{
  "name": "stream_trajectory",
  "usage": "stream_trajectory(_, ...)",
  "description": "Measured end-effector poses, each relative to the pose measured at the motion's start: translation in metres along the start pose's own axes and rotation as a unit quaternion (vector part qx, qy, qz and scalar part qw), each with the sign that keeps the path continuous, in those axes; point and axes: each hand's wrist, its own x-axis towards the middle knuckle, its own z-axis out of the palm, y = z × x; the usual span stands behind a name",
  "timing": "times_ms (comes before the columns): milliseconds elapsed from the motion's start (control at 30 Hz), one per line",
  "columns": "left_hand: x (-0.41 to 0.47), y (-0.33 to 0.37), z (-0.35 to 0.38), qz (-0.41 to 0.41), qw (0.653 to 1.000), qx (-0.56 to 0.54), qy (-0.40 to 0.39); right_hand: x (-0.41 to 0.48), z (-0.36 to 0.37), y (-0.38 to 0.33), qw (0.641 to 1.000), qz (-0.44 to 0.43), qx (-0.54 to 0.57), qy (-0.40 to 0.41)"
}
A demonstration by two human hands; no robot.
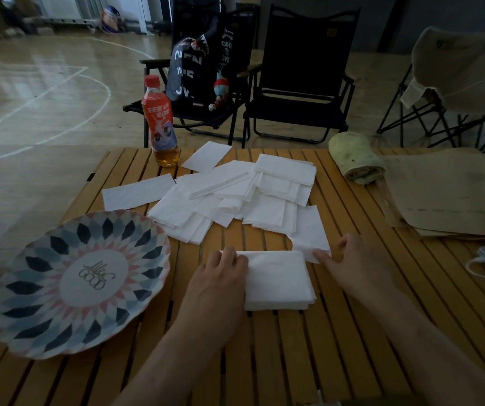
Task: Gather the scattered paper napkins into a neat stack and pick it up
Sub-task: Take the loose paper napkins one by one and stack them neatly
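Your left hand [220, 276] lies on the left edge of the small squared stack of white paper napkins [279, 282], on the slatted wooden tabletop [294, 347] right in front of you. Its grip is released, the fingers laid over the paper and pressing it down. Your right hand [358, 262] is at the stack's far right corner, forefinger [323, 256] stretched onto a loose white napkin [308, 230] that overlaps that corner. You cannot tell whether that grip pinches the sheet or only touches it. The scattered white napkins [235, 197] lie overlapping in a heap beyond the stack, towards the red-capped drink bottle [160, 121]. A round patterned plate [94, 276] is just beside your left forearm, a rolled green towel [355, 159] at the far right.
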Motion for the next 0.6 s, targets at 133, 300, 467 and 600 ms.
stream_trajectory(133, 0.000, 0.000, -0.001, 0.001, 1.000, 0.002, -0.005, 0.003, 0.006, -0.002, 0.994, 0.036, 0.090, -0.057)
stream_trajectory(300, 0.000, 0.000, -0.003, 0.004, 1.000, 0.004, -0.005, 0.013, -0.001, 0.004, 0.975, 0.063, 0.164, -0.135)
stream_trajectory(467, -0.002, 0.000, -0.007, 0.013, 1.000, -0.008, -0.002, 0.010, 0.002, 0.002, 0.987, 0.075, 0.118, -0.074)
stream_trajectory(600, -0.005, -0.004, -0.014, -0.003, 0.999, -0.048, 0.024, 0.005, 0.005, 0.000, 0.995, 0.049, 0.073, -0.047)
